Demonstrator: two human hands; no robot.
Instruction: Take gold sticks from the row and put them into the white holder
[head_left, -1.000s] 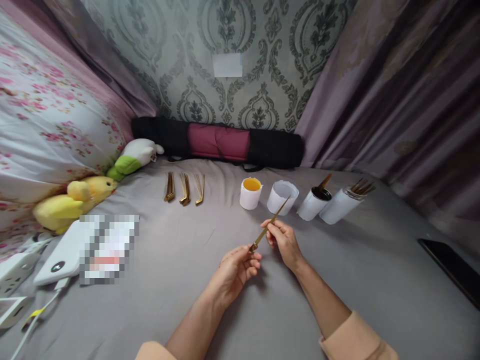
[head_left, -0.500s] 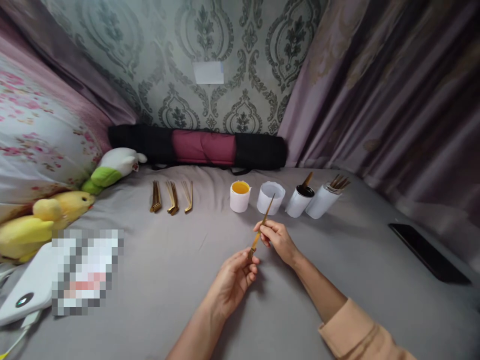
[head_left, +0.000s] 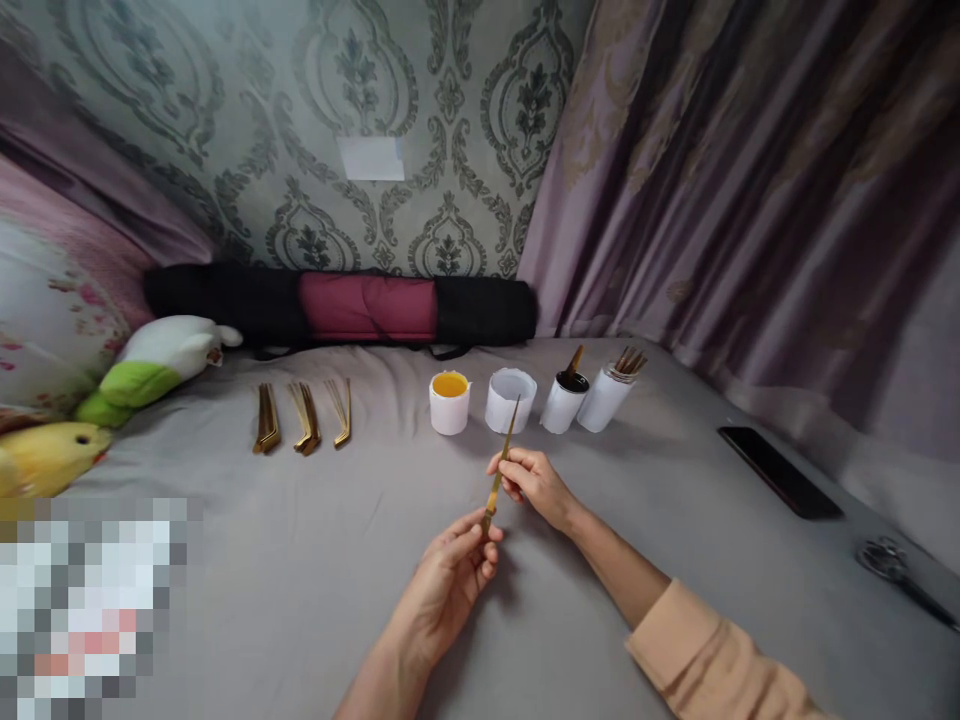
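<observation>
A thin, tapered golden-brown stick points up and away between my hands, with a yellower lower part. My left hand pinches its lower end between thumb and fingers. Higher up, my right hand grips it around the middle. Its exact kind is unclear. The stick's tip overlaps a white cup in the view; whether they touch I cannot tell. Beside that cup stands a white-wrapped cup with yellow contents. On the other side are a white-wrapped pot with dark contents and a tilted holder with several brown sticks.
Three bundles of thin gold-brown pieces lie at the left. Along the wall runs a black and maroon roll. Plush toys sit at far left. A black phone and a dark handled object lie at right.
The view has swung right, so everything sits further left and the dark handled object appears at right. Both hands keep hold of the stick, which stands slightly more upright.
</observation>
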